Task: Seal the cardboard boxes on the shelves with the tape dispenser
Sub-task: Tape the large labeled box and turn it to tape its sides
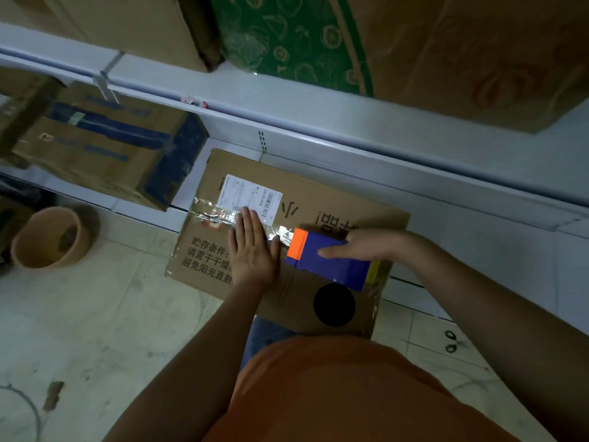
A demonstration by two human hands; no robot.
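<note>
A flat brown cardboard box point(322, 199) with a white label and printed characters lies in front of me, partly on the lowest shelf. Clear tape point(220, 215) runs along its centre seam. My left hand point(253, 250) presses flat on the taped seam, fingers straight. To its right, my right hand point(366, 247) grips a blue tape dispenser point(331, 261) with an orange front end, index finger stretched along its top. The dispenser rests on the seam, its orange end pointing toward my left hand.
White shelves point(318, 122) run across the view. A brown and blue box point(105, 148) stands on the lower shelf at left. Larger cartons point(462, 59) and a green patterned box point(287, 36) sit above. A terracotta pot point(51, 237) and scissors point(452, 341) lie on the tiled floor.
</note>
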